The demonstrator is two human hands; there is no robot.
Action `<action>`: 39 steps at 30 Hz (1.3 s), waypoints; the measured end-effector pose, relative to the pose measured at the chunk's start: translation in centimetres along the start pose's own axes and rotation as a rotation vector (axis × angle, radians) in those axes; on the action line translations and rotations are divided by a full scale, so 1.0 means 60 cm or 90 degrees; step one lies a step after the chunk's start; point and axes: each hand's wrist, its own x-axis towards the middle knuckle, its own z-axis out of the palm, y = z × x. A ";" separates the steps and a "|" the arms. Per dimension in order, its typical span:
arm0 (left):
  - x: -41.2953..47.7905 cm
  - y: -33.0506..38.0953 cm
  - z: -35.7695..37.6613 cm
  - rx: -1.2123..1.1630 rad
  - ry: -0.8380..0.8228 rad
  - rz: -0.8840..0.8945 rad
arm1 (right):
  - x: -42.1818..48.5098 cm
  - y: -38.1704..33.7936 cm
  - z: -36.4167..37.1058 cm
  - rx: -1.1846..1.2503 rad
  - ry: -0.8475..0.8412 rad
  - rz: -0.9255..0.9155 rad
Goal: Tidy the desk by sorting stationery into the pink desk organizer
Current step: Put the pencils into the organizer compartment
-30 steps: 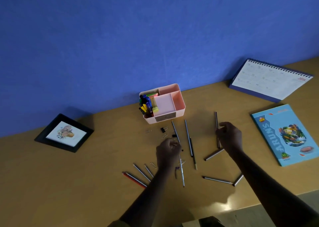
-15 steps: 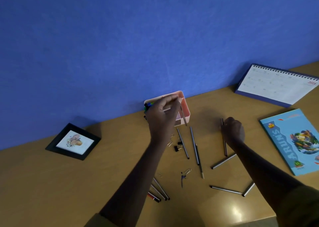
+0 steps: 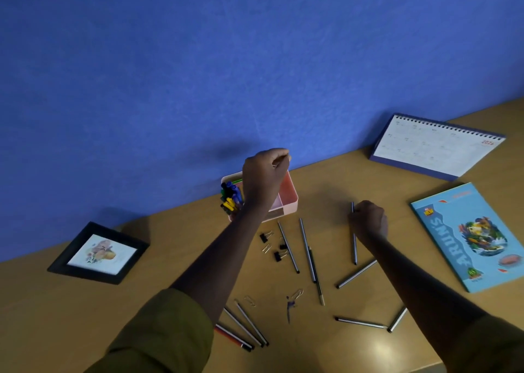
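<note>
— Logging hands first. Left hand (image 3: 263,177)?
— Raised over the pink organizer (image 3: 289,194), which sits at 12 o'clock on the desk (image 3: 85,316), against the blue wall (image 3: 198,60). Fingers curled, tips pinched to the thumb. Whether anything sits in the pinch, cannot tell.
— Organizer contents?
— Markers (image 3: 231,195) stand in the compartment on its 9 o'clock side. The 3 o'clock compartment shows bare pink wall. The middle is hidden by the wrist.
— Right hand (image 3: 368,219)?
— At 2 o'clock from desk centre, knuckles up, fingers curled round the upper part of a pen (image 3: 354,247) that points 12 to 6. Whether the pen is lifted off the desk, cannot tell.
— What's unsorted?
— Loose pens (image 3: 288,247) fan out at 6 o'clock of the organizer, and more lie at 5 o'clock near the right forearm. Three pens (image 3: 249,326) sit at 7 o'clock, upper ends hidden behind the left forearm, near the olive sleeve (image 3: 164,330). Binder clips (image 3: 264,237) cluster just beside that forearm, with paper clips (image 3: 249,300) among them and lower down. One small purplish item (image 3: 289,306) at 6 o'clock, too blurred to name.
— Surroundings?
— Calendar (image 3: 433,145) propped at 2 o'clock by the wall, notebook (image 3: 467,236) flat at 3 o'clock, picture frame (image 3: 103,253) flat at 9 o'clock.
</note>
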 end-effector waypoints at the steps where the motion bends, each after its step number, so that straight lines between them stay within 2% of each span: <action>1: 0.003 -0.005 0.004 0.023 -0.019 0.005 | 0.000 0.000 -0.001 0.004 -0.004 0.000; 8: 0.030 -0.032 0.033 0.139 -0.136 0.016 | -0.005 0.001 -0.013 0.057 -0.020 -0.032; 15: 0.046 -0.046 0.060 0.228 -0.156 0.041 | -0.016 -0.035 -0.037 0.201 0.007 -0.065; 22: 0.054 -0.053 0.068 0.200 -0.159 0.055 | -0.028 -0.125 -0.087 0.369 0.022 -0.193; 26: 0.059 -0.062 0.063 0.168 -0.170 0.060 | -0.035 -0.178 -0.108 0.400 0.042 -0.272; 31: 0.056 -0.066 0.052 0.136 -0.142 0.053 | -0.041 -0.218 -0.104 0.432 0.034 -0.304; 34: 0.050 -0.070 0.045 0.110 -0.124 0.048 | -0.040 -0.232 -0.092 0.403 0.036 -0.330; 39: 0.023 -0.074 0.028 0.066 -0.036 0.009 | -0.038 -0.245 -0.053 0.340 0.032 -0.360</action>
